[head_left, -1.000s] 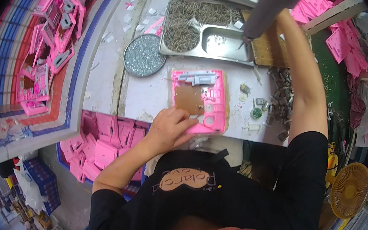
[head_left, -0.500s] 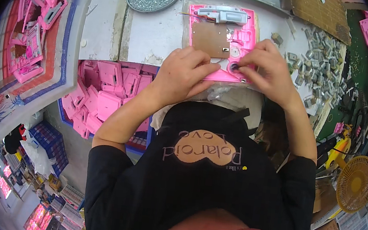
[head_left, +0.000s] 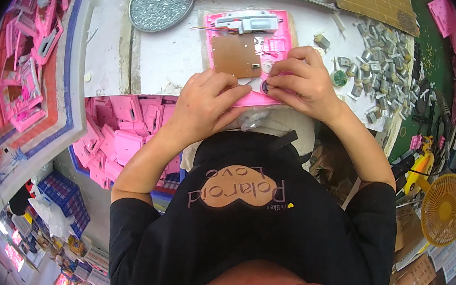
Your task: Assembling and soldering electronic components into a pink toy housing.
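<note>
From where I stand, the pink casing (head_left: 256, 99) lies flat on the bench (head_left: 164, 55), in the upper middle of the frame, open side up. The right hand (head_left: 277, 86) has thumb and fingers pinched on a small dark round part (head_left: 265, 86) near the casing's lower right corner. The left hand (head_left: 226, 88) rests at the lower edge, its fingers bent; I cannot tell whether they grip anything.

The shell looks like thin moulded plastic, so I'd judge it light, stiff and a little slick, best taken by its outer rims, with a palm steadying the near edge. The thin wires (head_left: 219, 30) at its upper left would probably snag or pull loose, and I'd keep fingers off the board's face.

As for looks, it's bright pink and roughly rectangular, with moulded ribs and round recesses down the right side. A plain brown board (head_left: 230, 57) covers the left and middle, and a long grey module (head_left: 251, 23) stretches along the top.
</note>
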Demonstrator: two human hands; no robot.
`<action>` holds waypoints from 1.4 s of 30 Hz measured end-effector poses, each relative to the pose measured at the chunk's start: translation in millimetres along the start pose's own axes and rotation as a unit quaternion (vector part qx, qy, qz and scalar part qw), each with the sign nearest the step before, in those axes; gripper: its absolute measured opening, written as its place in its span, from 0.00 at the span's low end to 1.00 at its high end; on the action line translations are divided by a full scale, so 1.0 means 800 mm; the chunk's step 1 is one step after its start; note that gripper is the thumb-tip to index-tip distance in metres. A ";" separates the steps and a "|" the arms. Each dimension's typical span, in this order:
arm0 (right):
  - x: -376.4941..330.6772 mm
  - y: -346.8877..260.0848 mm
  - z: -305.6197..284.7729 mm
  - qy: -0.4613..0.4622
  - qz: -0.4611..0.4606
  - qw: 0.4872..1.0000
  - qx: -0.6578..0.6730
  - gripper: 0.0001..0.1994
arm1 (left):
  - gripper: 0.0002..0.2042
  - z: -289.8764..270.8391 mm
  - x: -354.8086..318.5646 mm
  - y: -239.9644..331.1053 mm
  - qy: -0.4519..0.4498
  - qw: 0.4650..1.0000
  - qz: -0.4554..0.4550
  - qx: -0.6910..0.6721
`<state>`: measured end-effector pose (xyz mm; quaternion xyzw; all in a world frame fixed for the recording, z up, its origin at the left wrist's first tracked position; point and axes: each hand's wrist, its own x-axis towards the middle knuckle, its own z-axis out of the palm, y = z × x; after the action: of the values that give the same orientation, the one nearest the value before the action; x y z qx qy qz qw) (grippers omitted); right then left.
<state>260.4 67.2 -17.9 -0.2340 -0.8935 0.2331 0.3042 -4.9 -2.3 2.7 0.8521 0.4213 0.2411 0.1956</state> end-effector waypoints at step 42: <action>0.020 -0.077 -0.061 0.164 0.104 0.960 0.201 0.18 | 0.09 -0.019 0.068 0.030 0.069 0.646 -0.275 -0.709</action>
<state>264.3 41.5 58.1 -0.2946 -0.7369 0.3967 0.4614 30.3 29.9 41.1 0.2793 0.3493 0.4594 0.7674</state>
